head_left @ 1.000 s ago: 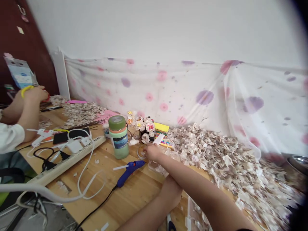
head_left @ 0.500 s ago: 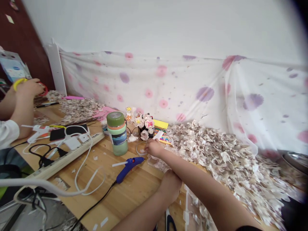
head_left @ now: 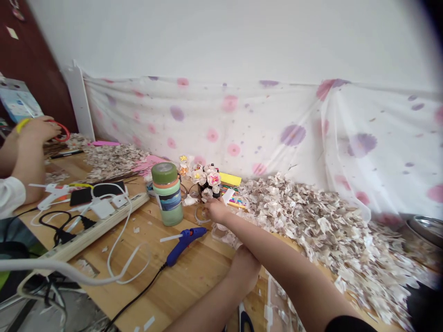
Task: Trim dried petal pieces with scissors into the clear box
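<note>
Right hand (head_left: 217, 210) is extended across the light wooden table (head_left: 194, 281). Its fingers are drawn together at a small clear plastic ring (head_left: 201, 215), but a firm grip cannot be confirmed. The ring lies flat on the table, between this hand and a green cylindrical bottle with an orange band (head_left: 168, 193), just in front of a small bunch of pink-and-white paper flowers (head_left: 206, 177). Left hand (head_left: 245, 269) rests near the table edge; its fingers are hidden, so its state cannot be told.

Hazards, judged from the head view:

1. A blue hot-glue gun (head_left: 185, 236) lies just beside the right forearm. A sideways shift of the arm could touch it and, if it is hot, cause a burn.
2. The bottle stands upright near the ring. A leftward sweep could tip it toward the white power strip (head_left: 93, 226).
3. The forearm lies beside the heap of pale paper petals (head_left: 311, 221). Dragging it would scatter them.

A co-worker's hand (head_left: 34, 131) is well apart, at far left.
</note>
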A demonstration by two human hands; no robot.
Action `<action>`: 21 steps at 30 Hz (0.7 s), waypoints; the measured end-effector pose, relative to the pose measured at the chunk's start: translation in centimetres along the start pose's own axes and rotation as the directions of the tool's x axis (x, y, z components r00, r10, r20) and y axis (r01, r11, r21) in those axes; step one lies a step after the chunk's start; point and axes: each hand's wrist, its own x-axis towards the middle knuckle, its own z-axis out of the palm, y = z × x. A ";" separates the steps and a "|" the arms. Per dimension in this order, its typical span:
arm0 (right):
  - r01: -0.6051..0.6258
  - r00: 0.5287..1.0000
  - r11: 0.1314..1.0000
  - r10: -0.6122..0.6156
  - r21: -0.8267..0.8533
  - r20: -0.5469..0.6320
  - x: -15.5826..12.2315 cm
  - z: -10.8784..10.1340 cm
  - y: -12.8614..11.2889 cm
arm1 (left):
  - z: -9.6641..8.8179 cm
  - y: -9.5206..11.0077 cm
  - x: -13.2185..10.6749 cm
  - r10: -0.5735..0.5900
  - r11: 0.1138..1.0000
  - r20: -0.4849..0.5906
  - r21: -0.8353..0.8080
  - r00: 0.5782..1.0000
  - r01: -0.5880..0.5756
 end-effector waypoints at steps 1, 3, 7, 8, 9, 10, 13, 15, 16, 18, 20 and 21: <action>-0.012 1.000 1.000 0.012 0.006 0.010 0.2 0.0 -0.1 | 0.0 0.0 -0.1 0.001 1.000 -0.001 -0.003 1.000 -0.001; -0.042 0.999 0.999 0.042 0.018 0.031 0.6 0.1 -0.3 | 0.1 -0.1 -0.1 -0.002 1.000 0.000 -0.007 1.000 0.002; -0.107 0.993 0.993 0.105 0.045 0.049 0.9 0.4 -0.6 | 0.3 -0.2 -0.2 -0.009 1.000 0.002 -0.014 1.000 0.009; -0.122 0.992 0.991 0.119 0.050 0.049 0.8 0.4 -0.5 | 0.4 -0.2 -0.2 -0.012 1.000 0.003 -0.016 1.000 0.012; -0.136 0.990 0.989 0.133 0.055 0.048 0.7 0.5 -0.4 | 0.4 -0.2 -0.2 -0.015 1.000 0.007 -0.019 1.000 0.015; -0.147 0.988 0.987 0.145 0.058 0.046 0.6 0.5 -0.3 | 0.4 -0.2 -0.2 -0.018 1.000 0.013 -0.022 1.000 0.018; -0.170 0.985 0.983 0.168 0.064 0.040 0.2 0.7 0.2 | 0.1 0.0 -0.2 -0.019 0.999 0.031 -0.034 0.999 0.020; -0.183 0.983 0.981 0.182 0.064 0.032 0.0 0.8 0.4 | -0.2 0.1 -0.2 -0.019 0.999 0.036 -0.044 0.999 0.021; -0.191 0.981 0.979 0.190 0.065 0.027 0.0 0.8 0.4 | -0.4 0.2 -0.2 -0.023 0.999 0.038 -0.047 0.999 0.024; -0.210 0.978 0.975 0.209 0.067 0.019 0.1 1.0 0.3 | -0.6 0.2 -0.1 -0.034 0.998 0.049 -0.052 0.998 0.036; -0.225 0.974 0.971 0.225 0.077 0.014 0.2 1.1 0.3 | -0.8 0.3 -0.1 -0.046 0.998 0.062 -0.050 0.997 0.049; -0.232 0.973 0.969 0.232 0.085 0.012 0.3 1.2 0.2 | -0.8 0.3 -0.2 -0.050 0.997 0.067 -0.048 0.996 0.053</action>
